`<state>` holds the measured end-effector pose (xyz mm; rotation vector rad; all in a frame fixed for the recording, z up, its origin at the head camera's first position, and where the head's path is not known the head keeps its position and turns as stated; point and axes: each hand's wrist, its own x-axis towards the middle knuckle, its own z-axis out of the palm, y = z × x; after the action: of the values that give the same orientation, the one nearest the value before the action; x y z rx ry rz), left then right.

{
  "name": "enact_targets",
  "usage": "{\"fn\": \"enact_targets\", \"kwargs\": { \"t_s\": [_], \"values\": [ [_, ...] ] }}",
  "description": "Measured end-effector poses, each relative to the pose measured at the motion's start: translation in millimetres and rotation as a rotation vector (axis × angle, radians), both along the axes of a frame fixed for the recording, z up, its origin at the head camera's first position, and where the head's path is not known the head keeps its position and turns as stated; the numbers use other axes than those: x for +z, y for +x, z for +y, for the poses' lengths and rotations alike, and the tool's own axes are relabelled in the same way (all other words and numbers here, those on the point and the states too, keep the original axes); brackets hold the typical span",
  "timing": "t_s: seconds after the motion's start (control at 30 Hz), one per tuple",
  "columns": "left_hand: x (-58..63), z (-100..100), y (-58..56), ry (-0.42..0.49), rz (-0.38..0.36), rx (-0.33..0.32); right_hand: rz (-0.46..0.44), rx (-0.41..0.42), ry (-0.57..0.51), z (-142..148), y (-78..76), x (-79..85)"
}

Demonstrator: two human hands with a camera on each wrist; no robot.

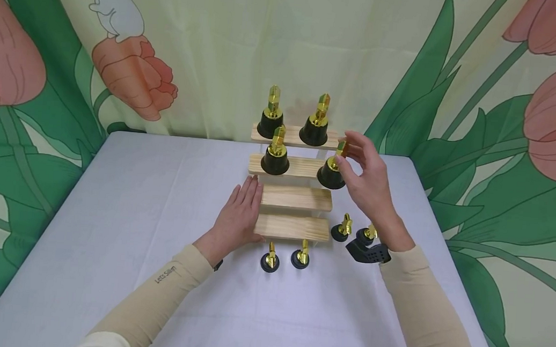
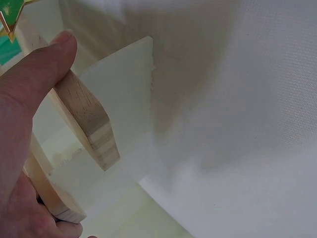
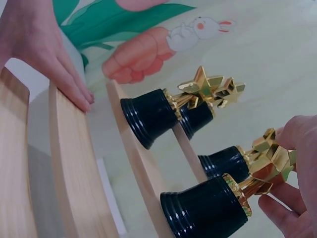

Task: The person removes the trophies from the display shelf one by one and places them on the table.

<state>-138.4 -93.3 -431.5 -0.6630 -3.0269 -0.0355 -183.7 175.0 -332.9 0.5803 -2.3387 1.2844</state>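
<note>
My right hand (image 1: pixel 370 185) pinches the gold star top of a star trophy (image 1: pixel 330 176) between thumb and fingers. Its black base (image 3: pixel 205 209) is at the right end of the second-highest board (image 1: pixel 302 167) of a stepped wooden rack. Another trophy (image 1: pixel 275 160) stands at that board's left end, and two more, a left trophy (image 1: pixel 270 122) and a right trophy (image 1: pixel 314 130), are on the top board. With straight fingers, my left hand (image 1: pixel 237 217) rests against the left ends of the two lower boards. Its thumb (image 2: pixel 62 52) lies on the lowest board (image 2: pixel 86 111).
In front of the rack, two small trophies (image 1: pixel 269 261) (image 1: pixel 300 257) stand on the white-covered table (image 1: pixel 125 211). A second pair (image 1: pixel 341 230) (image 1: pixel 365 234) is at the rack's right, below my right wrist. A printed curtain (image 1: pixel 209 56) hangs close behind.
</note>
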Motion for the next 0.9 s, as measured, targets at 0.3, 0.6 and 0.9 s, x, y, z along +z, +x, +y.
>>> {"fn": "enact_targets", "kwargs": {
  "t_s": [0.3,0.6,0.9],
  "values": [
    [-0.5,0.1,-0.5,0.001,0.009,-0.001,-0.001,-0.03,0.005,10.6,2.4,-2.0],
    [-2.1,-0.9,-0.2,0.005,0.007,-0.001,-0.017,-0.062,0.005,18.8,4.0,-4.3],
    [-2.5,-1.1,-1.1,0.005,0.013,-0.007,-0.02,-0.108,0.029,26.4,4.4,-6.9]
  ]
}}
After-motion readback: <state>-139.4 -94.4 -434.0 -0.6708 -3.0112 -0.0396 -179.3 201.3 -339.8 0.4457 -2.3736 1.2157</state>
